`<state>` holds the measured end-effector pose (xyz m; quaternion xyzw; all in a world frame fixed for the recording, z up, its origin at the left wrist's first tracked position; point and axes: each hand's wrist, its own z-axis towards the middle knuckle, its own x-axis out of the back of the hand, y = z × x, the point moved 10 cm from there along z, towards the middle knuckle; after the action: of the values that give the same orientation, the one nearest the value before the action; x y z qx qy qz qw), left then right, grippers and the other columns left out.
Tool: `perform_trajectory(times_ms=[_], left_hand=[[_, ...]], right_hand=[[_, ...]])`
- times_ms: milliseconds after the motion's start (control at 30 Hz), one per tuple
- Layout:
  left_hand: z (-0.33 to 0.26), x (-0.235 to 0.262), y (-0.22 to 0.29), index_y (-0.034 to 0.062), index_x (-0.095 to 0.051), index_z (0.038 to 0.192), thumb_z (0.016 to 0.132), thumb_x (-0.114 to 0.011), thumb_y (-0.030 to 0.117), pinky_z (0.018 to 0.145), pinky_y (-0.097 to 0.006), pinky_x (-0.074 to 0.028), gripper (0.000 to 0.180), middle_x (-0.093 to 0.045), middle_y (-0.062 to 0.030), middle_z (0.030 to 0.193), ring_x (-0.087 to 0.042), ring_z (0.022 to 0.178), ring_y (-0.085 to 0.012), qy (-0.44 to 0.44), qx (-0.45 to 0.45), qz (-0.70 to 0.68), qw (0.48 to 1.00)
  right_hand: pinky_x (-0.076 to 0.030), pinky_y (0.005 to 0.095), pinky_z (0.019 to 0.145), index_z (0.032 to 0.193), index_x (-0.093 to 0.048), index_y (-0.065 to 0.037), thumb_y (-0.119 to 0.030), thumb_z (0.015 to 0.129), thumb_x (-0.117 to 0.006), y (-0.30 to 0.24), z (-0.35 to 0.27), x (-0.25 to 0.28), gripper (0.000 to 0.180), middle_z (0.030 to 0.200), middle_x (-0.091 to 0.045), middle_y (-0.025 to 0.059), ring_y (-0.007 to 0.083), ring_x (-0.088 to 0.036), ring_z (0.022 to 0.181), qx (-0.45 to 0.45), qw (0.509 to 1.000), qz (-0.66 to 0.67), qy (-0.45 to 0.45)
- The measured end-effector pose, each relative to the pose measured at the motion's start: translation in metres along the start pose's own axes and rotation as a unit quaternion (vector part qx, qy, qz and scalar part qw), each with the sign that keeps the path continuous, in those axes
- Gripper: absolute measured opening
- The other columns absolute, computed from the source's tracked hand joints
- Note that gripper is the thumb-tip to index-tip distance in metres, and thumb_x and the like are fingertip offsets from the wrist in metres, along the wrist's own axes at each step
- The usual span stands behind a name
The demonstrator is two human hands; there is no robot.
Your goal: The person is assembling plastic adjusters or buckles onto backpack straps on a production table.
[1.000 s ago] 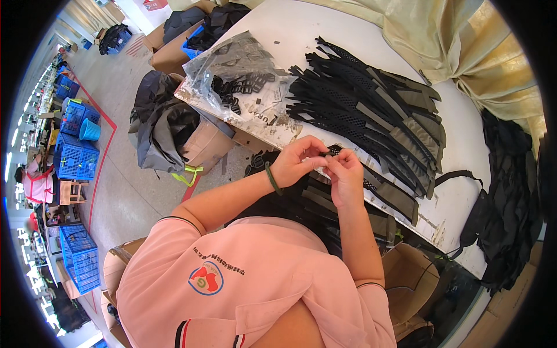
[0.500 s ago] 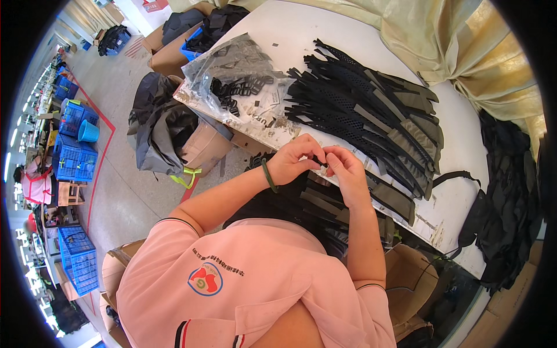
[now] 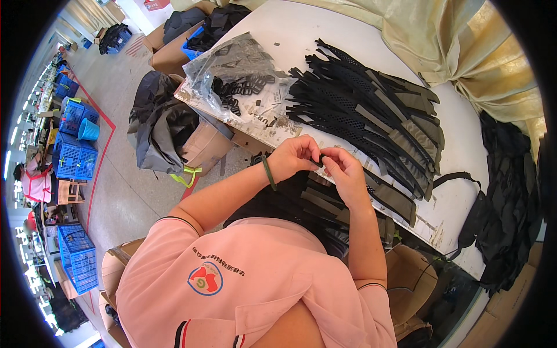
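Note:
My left hand (image 3: 294, 158), with a dark green band at the wrist, pinches one side of a small black buckle (image 3: 321, 159) at the table's near edge. The fingertips of my right hand (image 3: 346, 174) close on its other side and partly hide it. Just past my right hand, a black-and-grey padded strap (image 3: 391, 200) lies along the edge. Beyond my hands a fanned pile of similar straps (image 3: 360, 110), some with mesh, covers the middle of the table. A clear plastic bag (image 3: 232, 61) with several black buckles (image 3: 250, 85) lies to the left.
The white table (image 3: 307, 23) has a worn, chipped near edge. Left of it stands a cardboard box (image 3: 209, 142) topped with dark fabric (image 3: 159, 124). More straps hang below the edge at my lap. Black fabric pieces (image 3: 505, 203) hang at the right, beneath a gold curtain (image 3: 493, 64).
My fingers have shifted slightly around the buckle, the right fingertips curling more over it. Both hands stay at about the same place, and the piles have not moved.

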<state>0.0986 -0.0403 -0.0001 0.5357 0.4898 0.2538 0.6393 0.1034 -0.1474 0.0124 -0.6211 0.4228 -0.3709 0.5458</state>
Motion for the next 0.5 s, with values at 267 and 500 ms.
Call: perform_trajectory(times_ms=[267,500], left_hand=[[-0.001,0.005,0.017,0.0047,-0.052,0.087,0.075,-0.063,-0.012,0.079,-0.024,-0.047,0.023,-0.055,-0.0027,0.093,-0.054,0.086,-0.009,0.055,-0.075,-0.011,0.996],[-0.004,-0.005,0.021,0.0049,-0.051,0.093,0.078,-0.062,-0.009,0.084,-0.026,-0.046,0.023,-0.054,-0.0043,0.098,-0.053,0.094,-0.0111,0.048,-0.087,-0.072,0.992]], right_hand=[[-0.043,0.0199,0.064,0.111,-0.052,-0.001,-0.003,0.084,-0.062,-0.013,-0.009,0.002,0.029,0.084,-0.056,0.0008,0.0066,-0.051,0.069,0.04,0.997,0.065,0.032],[-0.044,0.0207,0.062,0.112,-0.049,-0.002,-0.001,0.079,-0.067,-0.017,-0.013,-0.006,0.037,0.084,-0.056,0.0018,0.0068,-0.051,0.069,0.113,0.989,-0.018,0.091]])
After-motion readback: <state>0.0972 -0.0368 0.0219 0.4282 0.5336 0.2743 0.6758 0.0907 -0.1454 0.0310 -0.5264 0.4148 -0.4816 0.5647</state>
